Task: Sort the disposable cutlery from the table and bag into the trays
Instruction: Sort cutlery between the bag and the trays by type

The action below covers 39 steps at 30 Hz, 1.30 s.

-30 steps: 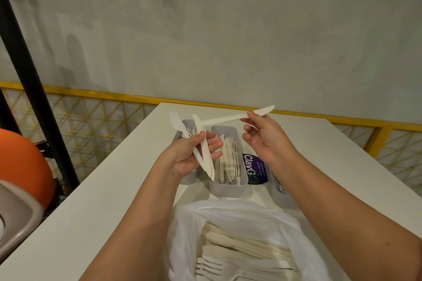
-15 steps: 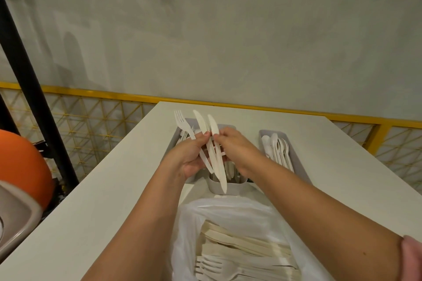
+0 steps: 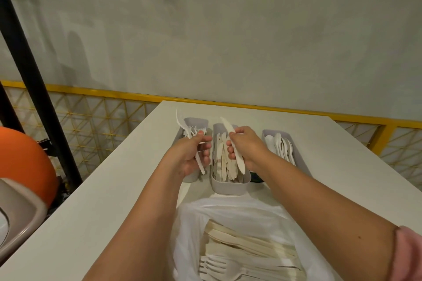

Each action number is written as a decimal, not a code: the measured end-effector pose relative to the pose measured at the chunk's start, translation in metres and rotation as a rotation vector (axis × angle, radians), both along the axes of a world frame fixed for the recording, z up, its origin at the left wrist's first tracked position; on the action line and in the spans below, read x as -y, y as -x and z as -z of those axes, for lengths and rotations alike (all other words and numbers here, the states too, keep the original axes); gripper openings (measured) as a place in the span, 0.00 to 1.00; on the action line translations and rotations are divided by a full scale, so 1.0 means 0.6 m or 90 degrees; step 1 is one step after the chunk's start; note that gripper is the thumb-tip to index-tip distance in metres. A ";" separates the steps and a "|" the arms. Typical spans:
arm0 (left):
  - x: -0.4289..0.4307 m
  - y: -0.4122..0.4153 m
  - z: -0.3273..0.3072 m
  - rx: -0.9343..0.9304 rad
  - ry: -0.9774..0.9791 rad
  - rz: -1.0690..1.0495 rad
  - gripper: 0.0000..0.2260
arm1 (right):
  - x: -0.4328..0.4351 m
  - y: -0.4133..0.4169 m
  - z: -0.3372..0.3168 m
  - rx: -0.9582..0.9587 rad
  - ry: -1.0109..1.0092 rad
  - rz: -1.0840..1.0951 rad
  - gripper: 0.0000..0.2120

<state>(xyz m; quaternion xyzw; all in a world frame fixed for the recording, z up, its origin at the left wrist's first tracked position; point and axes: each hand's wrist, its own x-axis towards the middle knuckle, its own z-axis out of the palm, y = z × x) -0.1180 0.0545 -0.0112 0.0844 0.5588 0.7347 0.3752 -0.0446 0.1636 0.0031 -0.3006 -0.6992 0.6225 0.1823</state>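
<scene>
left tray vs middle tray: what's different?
The left tray holds forks; the middle tray holds knives. The left hand holds a fork over the left tray; the right hand holds a knife over the middle tray. The middle tray's front sits nearer the bag. Both are grey, narrow and open-topped.

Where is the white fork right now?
The fork is in the left hand, tines up, above the left tray, beside the middle tray of knives.
</scene>
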 end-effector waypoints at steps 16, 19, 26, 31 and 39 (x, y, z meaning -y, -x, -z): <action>0.025 0.038 0.009 0.016 -0.061 -0.085 0.13 | -0.011 0.027 0.023 0.205 -0.311 -0.072 0.21; 0.023 0.039 0.010 -0.030 -0.035 -0.087 0.16 | 0.023 0.025 0.009 0.112 -0.338 -0.116 0.12; 0.021 0.038 0.012 -0.077 0.014 -0.091 0.17 | 0.093 0.024 0.013 0.103 -0.534 -0.264 0.07; 0.022 0.038 0.007 -0.112 0.060 -0.069 0.18 | 0.094 0.030 0.016 0.095 -0.514 -0.220 0.10; 0.056 0.061 0.024 -0.384 0.207 -0.226 0.07 | 0.062 0.063 0.013 0.105 -0.280 -0.076 0.15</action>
